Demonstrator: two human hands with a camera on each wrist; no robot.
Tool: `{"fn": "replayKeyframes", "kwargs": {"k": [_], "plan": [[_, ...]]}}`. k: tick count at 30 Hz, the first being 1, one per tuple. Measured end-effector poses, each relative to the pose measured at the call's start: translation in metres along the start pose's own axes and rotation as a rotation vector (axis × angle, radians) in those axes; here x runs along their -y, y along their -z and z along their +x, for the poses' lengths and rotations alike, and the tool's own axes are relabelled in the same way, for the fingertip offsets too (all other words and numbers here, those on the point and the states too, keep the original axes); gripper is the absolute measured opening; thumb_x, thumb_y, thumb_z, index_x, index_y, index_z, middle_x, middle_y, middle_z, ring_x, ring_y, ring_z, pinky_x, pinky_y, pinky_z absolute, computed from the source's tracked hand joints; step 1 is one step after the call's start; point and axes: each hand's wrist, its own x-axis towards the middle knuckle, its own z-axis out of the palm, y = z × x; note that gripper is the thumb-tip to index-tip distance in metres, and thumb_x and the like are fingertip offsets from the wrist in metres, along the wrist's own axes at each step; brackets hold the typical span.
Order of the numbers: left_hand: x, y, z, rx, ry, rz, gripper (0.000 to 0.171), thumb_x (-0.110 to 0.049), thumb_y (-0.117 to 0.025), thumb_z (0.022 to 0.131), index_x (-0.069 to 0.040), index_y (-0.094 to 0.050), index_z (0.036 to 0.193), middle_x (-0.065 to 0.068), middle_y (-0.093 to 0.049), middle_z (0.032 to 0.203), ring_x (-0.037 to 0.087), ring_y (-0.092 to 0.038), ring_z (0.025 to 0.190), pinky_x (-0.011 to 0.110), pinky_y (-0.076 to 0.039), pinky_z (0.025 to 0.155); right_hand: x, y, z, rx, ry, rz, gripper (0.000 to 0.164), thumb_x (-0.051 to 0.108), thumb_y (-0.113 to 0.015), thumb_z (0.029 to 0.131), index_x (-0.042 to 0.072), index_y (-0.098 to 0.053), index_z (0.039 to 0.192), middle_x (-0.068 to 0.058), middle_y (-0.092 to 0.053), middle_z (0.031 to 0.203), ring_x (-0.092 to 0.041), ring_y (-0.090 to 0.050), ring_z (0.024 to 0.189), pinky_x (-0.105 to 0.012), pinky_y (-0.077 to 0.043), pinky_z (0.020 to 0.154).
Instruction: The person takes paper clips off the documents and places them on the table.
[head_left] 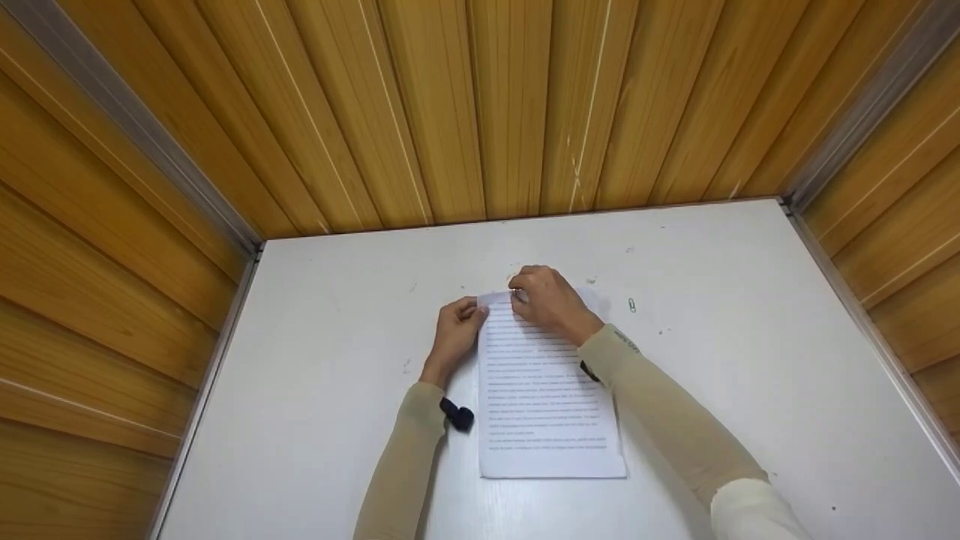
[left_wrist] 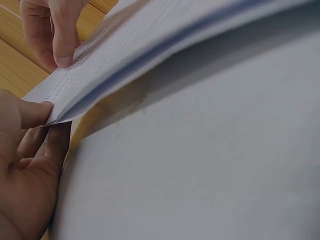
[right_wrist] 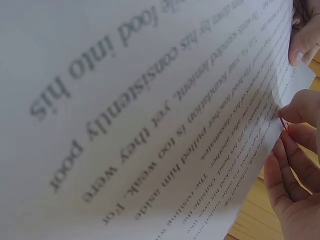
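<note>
A stack of printed paper sheets (head_left: 547,420) lies on the white table in the head view, its top end lifted. My left hand (head_left: 455,334) pinches the upper left corner, thumb on the printed side and fingers beneath, as the left wrist view shows. At the top edge is my right hand (head_left: 553,304). In the right wrist view its thumb and fingers pinch a thin red paper clip (right_wrist: 284,123) against that edge. Whether the clip has slid over the sheets I cannot tell.
To the right of the sheets, a green paper clip (head_left: 632,305) lies on the white table (head_left: 337,390). Wood-patterned panels (head_left: 510,112) rise behind the table and at both sides. Small marks dot the tabletop.
</note>
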Motion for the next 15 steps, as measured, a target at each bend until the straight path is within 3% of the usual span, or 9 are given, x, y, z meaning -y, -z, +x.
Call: {"fn": "replayKeyframes", "kwargs": {"k": [15], "plan": [[-0.0009, 0.0003, 0.0003, -0.011, 0.027, 0.015, 0.022, -0.011, -0.064, 0.107, -0.002, -0.075, 0.124, 0.012, -0.08, 0.107, 0.015, -0.075, 0.086, 0.025, -0.058, 0.075, -0.0035, -0.0018, 0.0026, -0.043, -0.002, 0.077, 0.016, 0.004, -0.074, 0.091, -0.003, -0.082, 0.104, -0.017, -0.08, 0.1, -0.031, -0.077, 0.092, -0.043, -0.063, 0.083]]}}
